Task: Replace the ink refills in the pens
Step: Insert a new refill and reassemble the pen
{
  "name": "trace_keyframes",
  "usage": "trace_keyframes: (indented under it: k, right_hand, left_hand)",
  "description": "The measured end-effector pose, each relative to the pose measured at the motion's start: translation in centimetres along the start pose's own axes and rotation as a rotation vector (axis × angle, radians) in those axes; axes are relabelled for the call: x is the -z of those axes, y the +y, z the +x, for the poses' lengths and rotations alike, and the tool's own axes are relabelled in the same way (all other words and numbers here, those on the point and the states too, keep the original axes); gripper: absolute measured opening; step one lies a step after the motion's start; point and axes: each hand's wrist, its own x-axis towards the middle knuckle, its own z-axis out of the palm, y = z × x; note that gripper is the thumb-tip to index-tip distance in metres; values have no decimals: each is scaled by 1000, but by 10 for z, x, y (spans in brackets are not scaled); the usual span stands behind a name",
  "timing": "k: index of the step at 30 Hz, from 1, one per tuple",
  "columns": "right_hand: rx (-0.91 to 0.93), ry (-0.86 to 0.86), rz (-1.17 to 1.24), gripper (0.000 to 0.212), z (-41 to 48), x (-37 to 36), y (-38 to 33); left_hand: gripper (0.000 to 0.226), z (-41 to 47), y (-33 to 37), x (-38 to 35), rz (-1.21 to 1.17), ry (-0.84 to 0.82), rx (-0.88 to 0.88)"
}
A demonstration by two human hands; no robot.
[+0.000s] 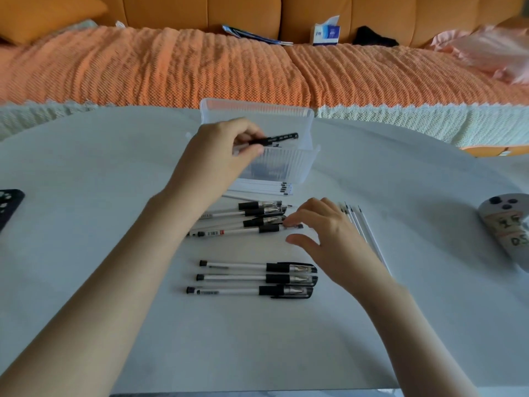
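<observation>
The orange-covered sofa [171, 67] fills the far side, and the white table [86, 167] spreads out in front of me. On the table's far middle stands the clear ribbed box [286, 164], its lid tipped up behind it. My left hand [220, 150] hangs over the box's left rim, thumb and fingers pinching one end of a slim black piece [277, 138] that points right across the opening; I cannot tell whether it is a cap or a barrel part. My right hand [329, 239] hovers low over the table near the middle, fingers loosely bent, thumb spread apart, gripping nothing, with a fingertip touching the right end of the nearest pen in the pile [243, 219]. That pile of uncapped pens lies just in front of the box, tips to the right, some overlapping. Closer to me, well apart from the pile, three capped pens [252, 277] lie side by side in a neat row, caps to the right. A grey controller [509, 230] with paper labels sits at the table's right edge, and a black object [8, 207] is cut off at the left edge. Loose refills [363, 227] fan out just right of my right hand, partly hidden by it. A flat stack of white refills [266, 188] rests against the box's front. A tissue box [326, 32] stands on the sofa.
</observation>
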Motion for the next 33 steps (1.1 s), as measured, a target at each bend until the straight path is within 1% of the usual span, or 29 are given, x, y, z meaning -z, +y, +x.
trace_keyframes:
  k: [6,9,11,13,17,19,21,23,27,29,31,33]
  right_hand:
    - [-47,-40,23,12,2,1,-2]
    - [-38,-52,26,8,2,1,-4]
    - [-22,-54,11,8,2,2,-5]
    - [-33,-33,26,8,2,4,-8]
    - [-89,28,114,6,2,10,-11]
    - [-128,42,174,3,2,11,-12]
    - [-171,52,258,2,2,14,-12]
    - [-201,67,360,6,2,18,-15]
    - [-222,37,533,6,1,24,-24]
    - [-223,8,601,4,1,25,-26]
    - [-238,-1,661,5,2,25,-27]
    - [-247,8,676,6,2,25,-28]
  left_hand:
    - [13,52,-4,-8,126,-81,13]
    - [13,68,-10,-15,112,-223,63]
    - [15,72,-14,-18,99,-277,94]
    - [18,70,-12,-17,87,-271,90]
    - [20,49,0,-7,65,-163,44]
    - [18,27,8,0,29,-142,-1]
    - [17,-3,14,3,-8,-162,-38]
    - [20,-38,14,1,-21,-199,-33]
    - [34,-89,2,-14,86,-201,-33]
    - [30,-91,2,-18,102,-174,-32]
    - [20,-88,7,-19,67,-137,-21]
    - [15,-85,10,-22,60,-124,-16]
